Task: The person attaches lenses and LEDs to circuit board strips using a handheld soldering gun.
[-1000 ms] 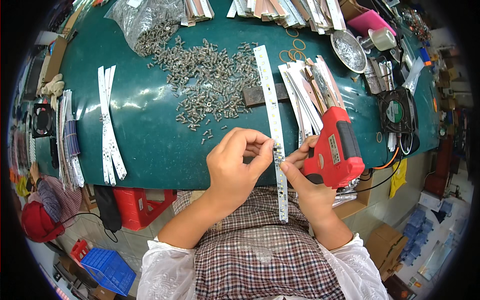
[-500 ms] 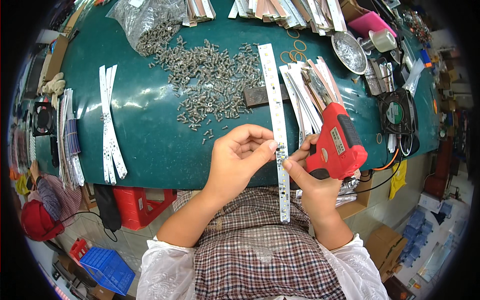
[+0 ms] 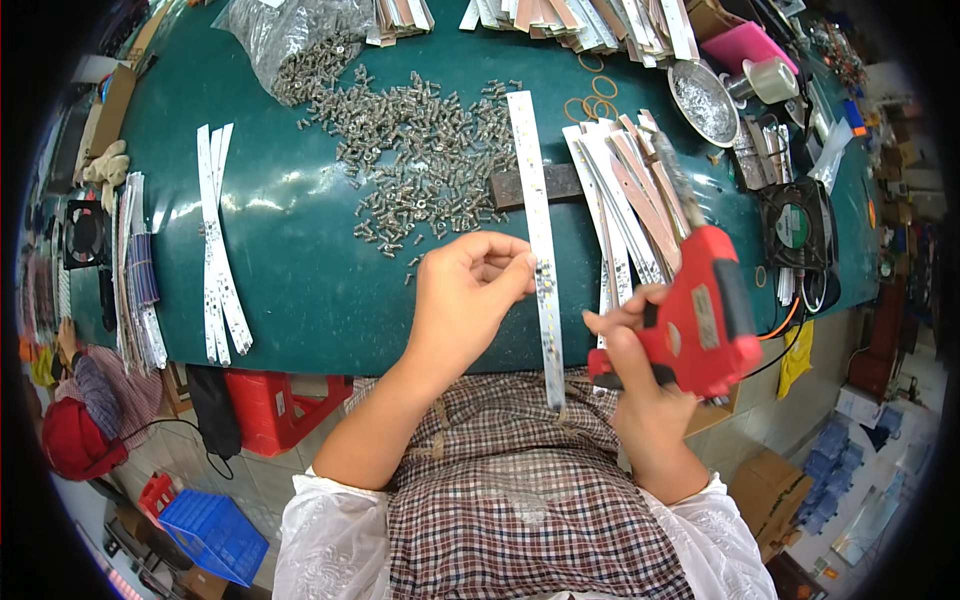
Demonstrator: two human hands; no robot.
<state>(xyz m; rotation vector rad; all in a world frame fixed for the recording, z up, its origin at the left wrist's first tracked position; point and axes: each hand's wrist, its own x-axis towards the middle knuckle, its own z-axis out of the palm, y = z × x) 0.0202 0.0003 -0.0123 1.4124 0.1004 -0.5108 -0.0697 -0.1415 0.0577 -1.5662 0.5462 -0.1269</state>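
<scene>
My left hand [image 3: 458, 295] pinches a narrow white LED circuit strip [image 3: 538, 210] between thumb and fingers, near its middle. The strip stands almost lengthwise away from me, its lower end over my checked apron [image 3: 520, 490]. My right hand [image 3: 645, 395] holds a red and black soldering gun [image 3: 708, 315], apart from the strip and to its right. The gun's long tip points away from me, over a stack of strips [image 3: 610, 195]; motion blurs hand and tool slightly. Left of the strip lies a heap of small metal screw-like parts [image 3: 430, 150]. A dark bar [image 3: 560, 183] lies behind the strip.
Crossed strips [image 3: 215, 250] lie on the green table [image 3: 300, 320] at left. Rubber bands [image 3: 600, 95], a metal dish [image 3: 703, 103], a solder spool [image 3: 770, 80] and a black fan [image 3: 797, 226] are at right. Another person [image 3: 95, 420] sits at far left.
The soldering gun has moved right and toward me in my right hand, which has let go of the strip. My left hand has shifted slightly left and away with the strip.
</scene>
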